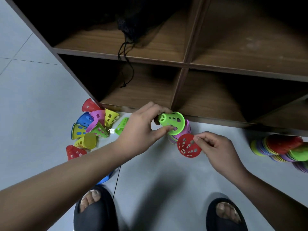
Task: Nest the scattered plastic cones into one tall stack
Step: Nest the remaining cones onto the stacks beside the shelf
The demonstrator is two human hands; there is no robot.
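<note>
My left hand [143,129] grips a green perforated cone [173,121] by its narrow end, tilted over a short nested stack of cones [185,131] with purple showing, standing on the floor by the shelf base. My right hand [215,147] pinches the rim of a red cone [187,145], its open mouth facing me, just right of the stack. Several loose cones lie in a heap [93,125] to the left: red, blue, yellow, purple, green. Another green cone [122,126] lies beside my left wrist. A red cone [74,152] rests lower left.
A dark wooden cubby shelf [183,64] rises behind the cones, with a black mesh bag [128,30] and dangling cord in the upper left cubby. A leaning pile of coloured discs and cones [283,149] sits at the right edge. My feet in black slippers [95,209] stand below.
</note>
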